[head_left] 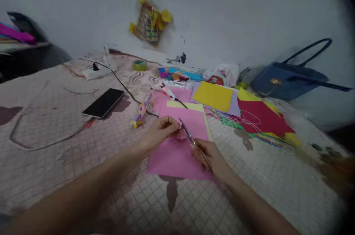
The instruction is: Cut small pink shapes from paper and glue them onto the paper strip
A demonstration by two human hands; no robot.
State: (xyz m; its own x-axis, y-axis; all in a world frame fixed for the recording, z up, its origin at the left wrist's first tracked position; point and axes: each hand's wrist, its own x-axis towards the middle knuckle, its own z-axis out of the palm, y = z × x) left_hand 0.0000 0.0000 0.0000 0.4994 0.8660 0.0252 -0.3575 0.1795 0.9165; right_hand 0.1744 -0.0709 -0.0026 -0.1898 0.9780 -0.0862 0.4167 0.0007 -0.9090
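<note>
Pink paper, a large sheet [172, 159] of it, lies on the patterned cloth [116, 179] in the near middle of the scene, with both hands above it. The left hand [163, 128] pinches a small pink piece [180, 124] between thumb and fingers. The right hand [208, 154] is closed round the handles of a pair of scissors [188, 133], whose blades point far and left, their tips right beside the small piece; whether they touch it I cannot tell. The hands are near each other but apart.

A pale yellow sheet [191, 107] shows from under the far and right edges of the pink one. Just beyond lies a white glue gun [168, 91] with a small red light. To the left of the hands lies a braided strip [142, 111] in purple, yellow and pink, and further left a dark-screened device [104, 102]. A black cord [122, 83] runs from a white power strip [95, 72] towards the left hand. On the right, a yellow sheet [213, 96] rests on lavender paper [235, 107], with loose strings [231, 120] near it, then a red sheet [263, 116], and at the far right a blue handbag [290, 81].
</note>
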